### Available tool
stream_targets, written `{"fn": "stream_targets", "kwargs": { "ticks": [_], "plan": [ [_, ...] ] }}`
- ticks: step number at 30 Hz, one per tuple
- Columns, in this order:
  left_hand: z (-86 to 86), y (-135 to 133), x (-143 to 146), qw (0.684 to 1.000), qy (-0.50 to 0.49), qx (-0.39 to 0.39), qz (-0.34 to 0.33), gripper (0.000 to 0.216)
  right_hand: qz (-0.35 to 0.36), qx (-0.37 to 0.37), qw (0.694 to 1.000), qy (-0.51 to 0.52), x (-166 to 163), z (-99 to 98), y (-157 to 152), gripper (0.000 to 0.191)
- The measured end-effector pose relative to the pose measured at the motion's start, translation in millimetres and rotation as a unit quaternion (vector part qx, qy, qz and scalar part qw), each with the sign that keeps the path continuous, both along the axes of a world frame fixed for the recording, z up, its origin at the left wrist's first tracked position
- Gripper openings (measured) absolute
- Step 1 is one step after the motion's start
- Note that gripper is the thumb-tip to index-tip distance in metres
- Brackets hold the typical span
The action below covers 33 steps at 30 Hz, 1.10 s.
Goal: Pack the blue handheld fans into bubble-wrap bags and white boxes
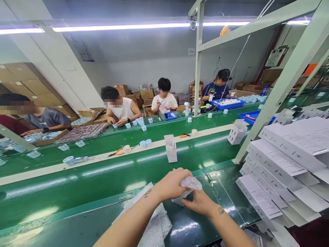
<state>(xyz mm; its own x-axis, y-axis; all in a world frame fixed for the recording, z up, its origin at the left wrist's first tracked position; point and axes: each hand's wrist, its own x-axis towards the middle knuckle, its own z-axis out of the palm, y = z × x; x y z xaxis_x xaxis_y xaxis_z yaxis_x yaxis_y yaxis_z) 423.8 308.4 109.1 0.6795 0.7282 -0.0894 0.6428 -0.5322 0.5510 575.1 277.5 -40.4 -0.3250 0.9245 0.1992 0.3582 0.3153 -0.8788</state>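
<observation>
A clear bubble-wrapped bundle (191,183) is between my hands; what is inside cannot be made out. My left hand (174,183) curls over its left side, fingers partly hidden behind the wrap. My right hand (202,203) closes on its lower right side, with the thumb side against the wrap. Directly under the hands a small white box (178,201) stands on the green bench, mostly covered by them. Whether the bundle is partly inside that box cannot be seen. Loose bubble-wrap sheets (156,223) lie below my left forearm.
Stacked white flat cartons (280,171) rise at right beside a slanted metal post (277,82). Open white boxes stand on the green conveyor (102,176), one box (171,149) straight ahead. Pliers (116,152) and light-blue parts lie along the divider. Several co-workers sit across the line.
</observation>
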Motion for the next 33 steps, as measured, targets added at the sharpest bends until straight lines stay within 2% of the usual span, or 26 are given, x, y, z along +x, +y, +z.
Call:
{"fn": "stream_targets", "kwargs": {
  "ticks": [3, 7, 10, 11, 13, 15, 16, 17, 18, 19, 21, 23, 25, 27, 29, 31, 33],
  "plan": [
    [2.2, 2, -18, 0.995, -0.096, -0.040, 0.005, 0.033, 0.012, 0.039, 0.999, 0.008, 7, 0.4, 0, 0.061],
    [14.0, 6, -39, 0.988, -0.140, -0.067, 0.011, 0.034, 0.042, 0.026, 0.999, 0.002, 7, 10.5, 4, 0.065],
    [33.0, 10, -57, 0.972, -0.196, -0.095, 0.088, 0.027, 0.048, -0.001, 0.999, -0.006, 6, 12.3, 8, 0.068],
    [37.4, 11, -63, 0.954, -0.247, -0.115, 0.123, 0.026, 0.049, -0.009, 0.999, -0.007, 6, 10.8, 10, 0.068],
    [36.9, 11, -75, 0.890, -0.381, -0.167, 0.188, 0.033, 0.054, -0.020, 0.998, -0.009, 9, 6.2, 14, 0.072],
    [22.3, 10, -85, 0.813, -0.490, -0.207, 0.238, 0.044, 0.055, -0.029, 0.998, -0.009, 12, 2.4, 17, 0.073],
    [11.3, 9, -88, 0.788, -0.515, -0.221, 0.256, 0.048, 0.054, -0.032, 0.998, -0.007, 13, 1.5, 19, 0.073],
    [-0.3, 8, -91, 0.779, -0.517, -0.232, 0.269, 0.050, 0.055, -0.037, 0.998, -0.005, 14, 1.5, 20, 0.070],
    [-11.0, 8, -94, 0.787, -0.498, -0.237, 0.277, 0.049, 0.056, -0.043, 0.998, 0.000, 15, 2.3, 21, 0.067],
    [-19.3, 6, -95, 0.808, -0.462, -0.234, 0.281, 0.046, 0.058, -0.050, 0.997, 0.006, 15, 3.6, 22, 0.064],
    [-25.7, 3, -95, 0.875, -0.356, -0.184, 0.273, 0.032, 0.067, -0.062, 0.996, 0.016, 14, 6.7, 23, 0.061],
    [-18.8, -3, -87, 0.941, -0.229, -0.084, 0.232, 0.018, 0.068, -0.068, 0.995, 0.019, 11, 9.2, 24, 0.061],
    [-4.5, -10, -68, 0.985, -0.094, 0.000, 0.147, 0.032, 0.066, -0.051, 0.996, 0.017, 8, 10.5, 24, 0.061],
    [9.0, -13, -44, 0.998, 0.034, 0.032, 0.043, 0.046, 0.080, -0.010, 0.996, 0.021, 5, 10.8, 23, 0.059],
    [16.6, -10, -22, 0.993, 0.111, 0.028, -0.032, 0.049, 0.098, 0.023, 0.994, 0.035, 4, 9.8, 21, 0.054],
    [16.7, -2, -8, 0.991, 0.114, 0.010, -0.065, 0.047, 0.096, 0.017, 0.994, 0.041, 5, 7.4, 18, 0.052],
    [10.3, 7, -6, 0.996, 0.073, -0.015, -0.046, 0.041, 0.085, -0.008, 0.996, 0.033, 7, 3.9, 15, 0.055]
  ]
}}
